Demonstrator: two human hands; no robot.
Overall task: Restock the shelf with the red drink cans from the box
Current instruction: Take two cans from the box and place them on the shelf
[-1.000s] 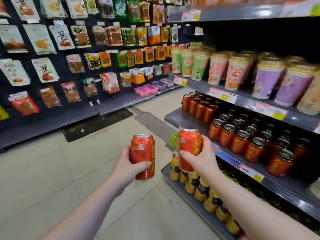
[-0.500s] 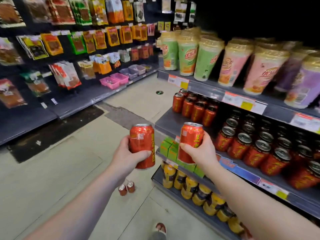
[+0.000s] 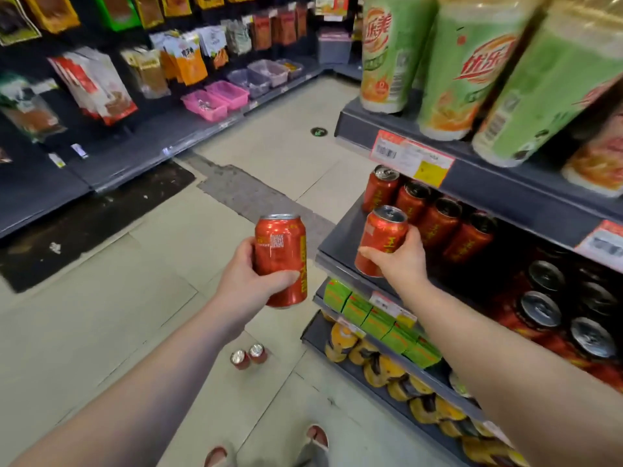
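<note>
left hand grips left can, right hand right can — now at shelf edge.

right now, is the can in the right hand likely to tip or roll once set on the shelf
The can is held tilted by the shelf lip; set down so, it would probably tip, then roll, being round. Its glossy metal wall likely stays stiff but slippery.

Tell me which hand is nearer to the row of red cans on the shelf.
Right. The right hand, gripping one can, is at the shelf edge just in front of the row; the left hand grips a second can out over the aisle floor, farther left.
</note>
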